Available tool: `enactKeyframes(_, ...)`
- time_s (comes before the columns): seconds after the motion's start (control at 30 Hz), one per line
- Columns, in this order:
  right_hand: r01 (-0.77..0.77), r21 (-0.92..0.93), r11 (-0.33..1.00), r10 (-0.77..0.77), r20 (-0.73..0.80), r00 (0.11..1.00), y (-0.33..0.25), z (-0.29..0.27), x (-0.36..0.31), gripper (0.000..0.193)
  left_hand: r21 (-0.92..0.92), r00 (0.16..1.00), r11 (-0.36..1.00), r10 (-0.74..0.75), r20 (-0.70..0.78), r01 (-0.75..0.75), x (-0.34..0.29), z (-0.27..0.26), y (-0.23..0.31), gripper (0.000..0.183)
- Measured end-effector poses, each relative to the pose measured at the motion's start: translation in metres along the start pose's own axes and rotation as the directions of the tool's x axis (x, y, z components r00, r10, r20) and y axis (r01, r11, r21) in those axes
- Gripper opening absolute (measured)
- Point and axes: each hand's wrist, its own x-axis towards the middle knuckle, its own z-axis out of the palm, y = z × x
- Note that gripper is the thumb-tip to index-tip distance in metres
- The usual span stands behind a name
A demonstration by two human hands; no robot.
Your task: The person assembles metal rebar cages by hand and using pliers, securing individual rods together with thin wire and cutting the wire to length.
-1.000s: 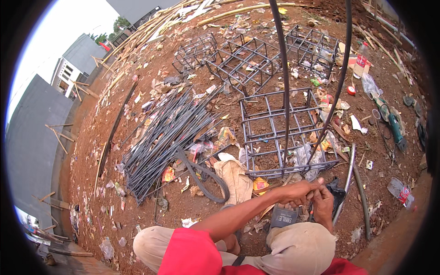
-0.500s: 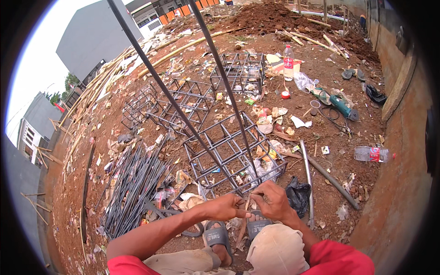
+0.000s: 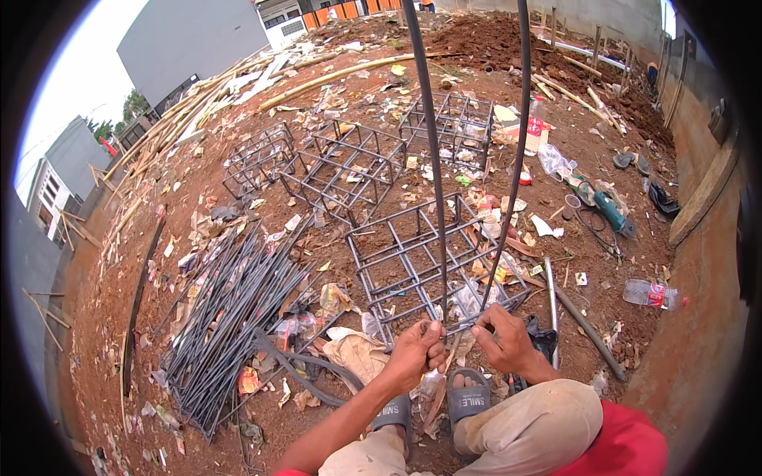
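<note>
Littered soil [image 3: 337, 255]. My left hand [image 3: 417, 353] and right hand [image 3: 506, 343], apart, curl near the cage [image 3: 407, 252]; can't tell what's gripped. Probably cage work; calls for precision.

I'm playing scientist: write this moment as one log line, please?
left hand: by metal cage; right hand: likewise; grip: unclear; rod pile: left; green power tool: right
</note>
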Motion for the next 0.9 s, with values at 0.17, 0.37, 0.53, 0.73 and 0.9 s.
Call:
enactKeyframes(0.17, 0.041, -0.224, 0.974, 0.004, 0.199, 0.98, 0.011, 0.0, 0.015, 0.013, 0.965, 0.995, 0.26, 0.095, 0.009, -0.034, -0.028, -0.007, 0.016, 0.052)
enactKeyframes(0.37, 0.002, -0.197, 0.98, 0.075, 0.383, 0.921, 0.017, 0.024, 0.015, 0.013, 0.98, 0.999, 0.195, -0.023, 0.047, -0.042, -0.043, -0.041, -0.013, 0.056)
enactKeyframes(0.53, 0.02, -0.044, 0.999, -0.004, 0.351, 0.936, 0.002, 0.035, 0.018, 0.022, 0.951, 0.998, 0.303, -0.047, -0.042, 0.054, -0.061, -0.033, -0.008, 0.053)
enactKeyframes(0.73, 0.297, -0.143, 0.944, -0.237, 0.328, 0.914, -0.001, 0.035, 0.016, 0.028, 0.95, 0.986, 0.278, 0.037, -0.161, 0.144, -0.067, -0.023, -0.002, 0.047)
enactKeyframes(0.9, 0.405, -0.289, 0.867, -0.206, 0.532, 0.821, 0.003, 0.017, -0.003, 0.02, 0.999, 0.983, 0.03, 0.182, -0.027, 0.022, -0.067, -0.029, -0.013, 0.047)
